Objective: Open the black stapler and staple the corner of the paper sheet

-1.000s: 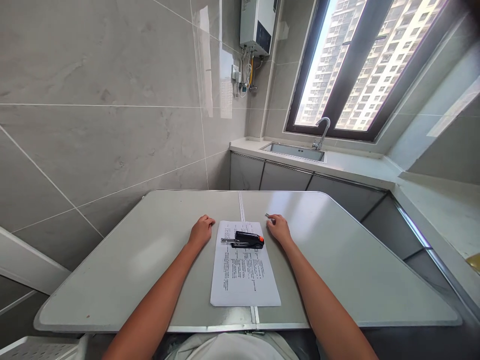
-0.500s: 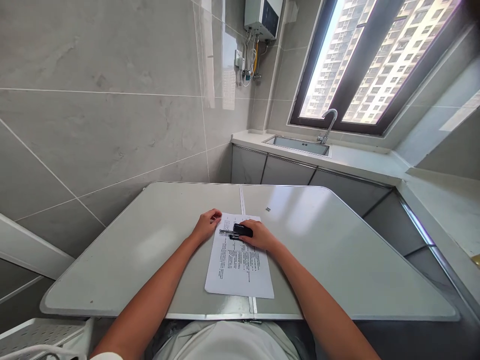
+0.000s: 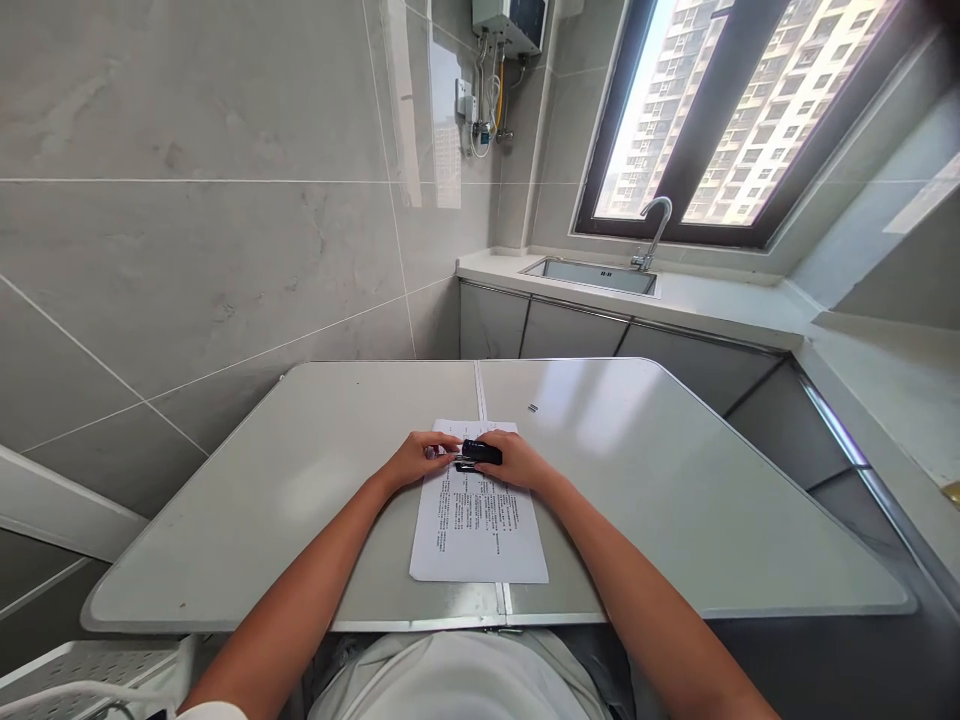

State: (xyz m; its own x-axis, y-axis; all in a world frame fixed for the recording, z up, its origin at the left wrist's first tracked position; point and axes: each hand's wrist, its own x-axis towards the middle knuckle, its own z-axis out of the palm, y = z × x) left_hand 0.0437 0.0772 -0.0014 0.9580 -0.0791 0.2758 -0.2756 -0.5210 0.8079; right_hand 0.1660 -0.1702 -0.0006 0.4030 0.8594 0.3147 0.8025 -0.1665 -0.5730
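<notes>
A black stapler [image 3: 481, 453] lies over the upper part of a printed sheet of paper [image 3: 480, 555]. My right hand [image 3: 516, 462] is closed around its right end. From the left, my left hand [image 3: 421, 458] pinches the metal slide [image 3: 459, 458] that sticks out of the stapler's left end. My left fingers hide much of that slide. The sheet lies flat across the table's centre seam, with its text running sideways to me.
A small strip of staples [image 3: 532, 407] lies on the white folding table [image 3: 637, 500], beyond the paper to the right. A white perforated rack [image 3: 90, 665] stands at the lower left. Behind are a counter with a sink [image 3: 592, 275] and a tap [image 3: 656, 230].
My left hand has moved right, from the paper's upper left edge onto the metal slide. Less of the slide now shows. My right hand stays on the stapler. The view has shifted slightly.
</notes>
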